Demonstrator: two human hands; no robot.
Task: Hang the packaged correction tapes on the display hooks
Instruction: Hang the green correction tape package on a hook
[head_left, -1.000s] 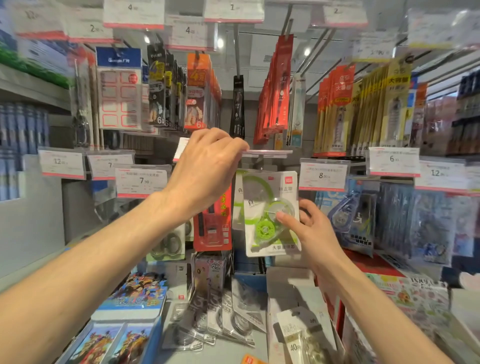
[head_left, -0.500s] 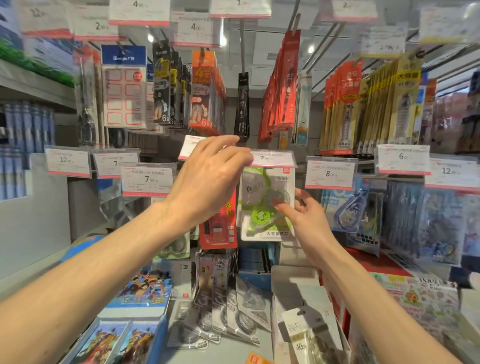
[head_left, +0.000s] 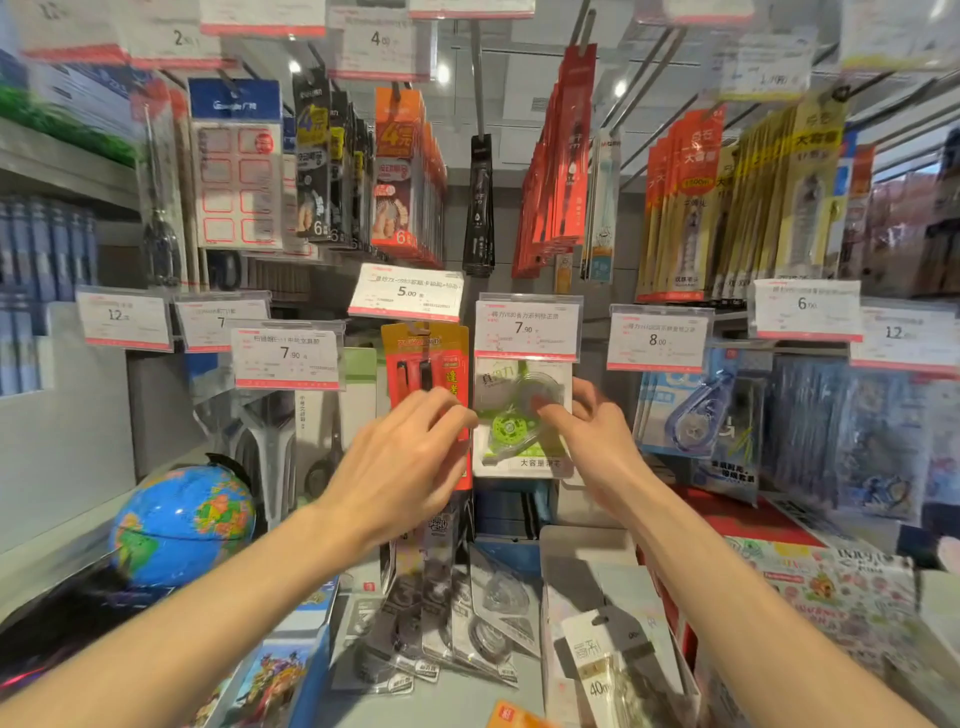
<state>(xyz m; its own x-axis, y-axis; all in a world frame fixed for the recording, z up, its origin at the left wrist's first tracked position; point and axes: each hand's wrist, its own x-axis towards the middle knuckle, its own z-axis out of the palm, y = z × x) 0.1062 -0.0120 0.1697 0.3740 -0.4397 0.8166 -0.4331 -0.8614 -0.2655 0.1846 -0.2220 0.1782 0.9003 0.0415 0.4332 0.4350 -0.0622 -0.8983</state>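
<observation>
Head view: the green correction tape pack (head_left: 522, 415) hangs under a 7.90 price tag (head_left: 527, 328), right hand (head_left: 587, 436) fingertips touching it in a loose, wide grip, left hand (head_left: 405, 457) relaxed just beside.

left hand (head_left: 402, 462): raised, fingers loosely curled | right hand (head_left: 592, 436): raised, fingers spread, relaxed

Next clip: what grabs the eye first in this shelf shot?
Two bare hands meet at centre: the right hand touches the green correction tape pack hanging under the 7.90 price tag, while the left hand hovers beside it, in front of a red pack. At lower left sits a bright blue globe.
</observation>
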